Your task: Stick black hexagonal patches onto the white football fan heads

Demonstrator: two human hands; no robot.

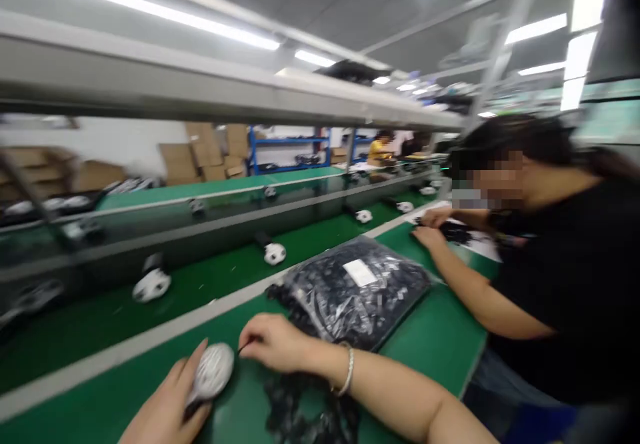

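In my left hand [170, 394], closed around it, is a small handheld fan [215, 371] with a round white slotted head. My right hand [273, 343] pinches a thin black cord [244, 347] just right of the fan's head. Whether the cord touches the fan, I cannot tell. Under my right forearm lies a loose pile of black straps or cords [310, 411], blurred. Just beyond it rests a clear plastic bag [360, 273] packed with black pieces and bearing a white label.
Along the green conveyor belt [200, 297] lie several panda-faced pieces [151, 286] with dark handles. Close on the right, a person in a black top [575, 284] works with both hands over dark items. A metal beam [225, 91] spans overhead; cardboard boxes [180, 162] stand behind.
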